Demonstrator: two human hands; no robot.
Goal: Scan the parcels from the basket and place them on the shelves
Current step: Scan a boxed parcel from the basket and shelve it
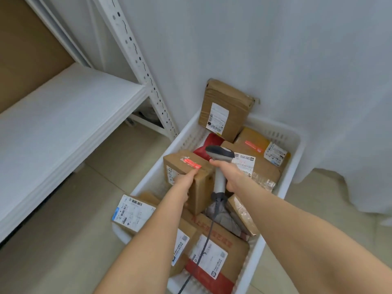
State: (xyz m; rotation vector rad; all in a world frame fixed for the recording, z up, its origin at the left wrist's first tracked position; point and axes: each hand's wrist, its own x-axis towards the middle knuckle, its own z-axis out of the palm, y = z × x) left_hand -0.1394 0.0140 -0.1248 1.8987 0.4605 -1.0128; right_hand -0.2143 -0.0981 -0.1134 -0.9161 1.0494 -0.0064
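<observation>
A small brown box [191, 177] with a red sticker on top stands up in the left middle of the white basket [294, 145], above the parcels around it. The left hand [182, 181] clasps it from the near side, thumb on the top edge by the sticker and fingers down the left face, so that grip is closed on the box. Just to its right the right hand [229, 175] is wrapped around the pale handle of a scanner [219, 158]; its dark head sits close above the box's far right corner and faces left. A grey cable [203, 249] runs from the handle's base down over the near parcels and out of view at the bottom.

The basket sits on the tiled floor [70, 240] and is full. At its far end a tall brown parcel [224, 109] with a white label leans against the white curtain [275, 60]. Beside it lie a red bag [209, 145] and a yellow-brown parcel [254, 143]. Under the scanner lies a flat carton [263, 168] with a white label. Near the left rim a labelled box [131, 215] rests tilted, and the near end holds a carton with red print [214, 257].

To the left stands a white shelf [63, 115], its slotted upright [135, 60] rising just beside the basket's far left corner. The shelf board is bare.
</observation>
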